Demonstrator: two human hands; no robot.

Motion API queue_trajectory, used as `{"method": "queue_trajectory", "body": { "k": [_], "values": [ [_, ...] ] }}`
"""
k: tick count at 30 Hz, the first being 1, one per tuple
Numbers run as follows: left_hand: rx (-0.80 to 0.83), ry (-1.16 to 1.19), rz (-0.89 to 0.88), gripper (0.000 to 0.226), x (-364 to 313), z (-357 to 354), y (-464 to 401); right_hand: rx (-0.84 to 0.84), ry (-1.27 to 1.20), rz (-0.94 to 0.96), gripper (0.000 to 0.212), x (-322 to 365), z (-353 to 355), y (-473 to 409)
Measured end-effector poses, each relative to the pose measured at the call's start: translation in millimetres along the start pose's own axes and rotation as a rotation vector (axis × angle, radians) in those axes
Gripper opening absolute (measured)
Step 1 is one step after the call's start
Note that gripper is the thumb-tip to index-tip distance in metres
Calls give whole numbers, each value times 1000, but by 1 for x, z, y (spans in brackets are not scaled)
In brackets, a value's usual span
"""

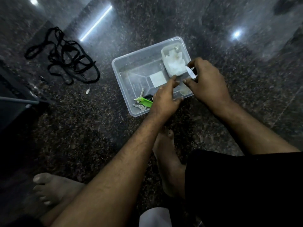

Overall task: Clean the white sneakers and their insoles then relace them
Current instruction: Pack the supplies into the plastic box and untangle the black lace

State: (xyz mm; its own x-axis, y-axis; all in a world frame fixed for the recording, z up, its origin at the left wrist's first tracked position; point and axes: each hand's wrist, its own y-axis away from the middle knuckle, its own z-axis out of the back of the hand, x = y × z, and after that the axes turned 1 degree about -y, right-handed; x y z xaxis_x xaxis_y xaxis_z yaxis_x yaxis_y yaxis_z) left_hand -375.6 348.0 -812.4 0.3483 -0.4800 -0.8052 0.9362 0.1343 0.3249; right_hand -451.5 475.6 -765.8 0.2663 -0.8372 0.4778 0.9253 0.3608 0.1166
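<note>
At the far left, a tangle of black shoelaces [65,58] lies loose on the dark speckled stone floor [82,128], well apart from everything else. Nearer and at the left edge a thin grey rod [18,100] runs in from the side. A bare foot [54,187] rests on the floor at the near left.

In the middle stands a clear plastic tub [124,79], its corner turned toward the viewer. In its near left corner lies a bunch of keys with a green tag [145,101]. A white square patch [157,79] shows at the tub's bottom. In the far right part sits a smaller clear container [173,63] holding crumpled white stuff, perhaps tissue or plastic; it is too blurred to say which.

The left hand [165,97] reaches forward over the tub's near rim, palm down, fingers stretched and slightly spread, the fingertips close to the small container; it grips nothing. Just to the right, the right hand [208,82] hovers above the tub's right side, fingers curled, pinching a small white blade-like piece [191,72] between thumb and forefinger. The two hands sit close together, not touching. Both forearms run in from the near side, over a second bare foot [167,154] and a black-clad knee [237,185]. No sneakers or insoles are in view
</note>
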Motion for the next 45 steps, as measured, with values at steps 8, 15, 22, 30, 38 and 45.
{"method": "queue_trajectory", "body": {
  "k": [8,15,22,30,38,45],
  "values": [
    [9,37,20,87,-1,-1,0,36,22,49,25,-11,-15,9],
    [-12,54,45,88,-4,6,1,-4,42,86,37,-8,-18,8],
    [-27,45,49,86,-10,8,3,-37,51,114,72,-5,-11,10],
    [-29,38,62,84,-10,9,4,13,62,79,63,-8,-15,8],
    [-34,14,60,83,-11,11,4,32,147,122,64,-10,-13,1],
    [-44,4,41,82,-13,11,4,14,248,122,87,-7,-11,1]
  ]
}}
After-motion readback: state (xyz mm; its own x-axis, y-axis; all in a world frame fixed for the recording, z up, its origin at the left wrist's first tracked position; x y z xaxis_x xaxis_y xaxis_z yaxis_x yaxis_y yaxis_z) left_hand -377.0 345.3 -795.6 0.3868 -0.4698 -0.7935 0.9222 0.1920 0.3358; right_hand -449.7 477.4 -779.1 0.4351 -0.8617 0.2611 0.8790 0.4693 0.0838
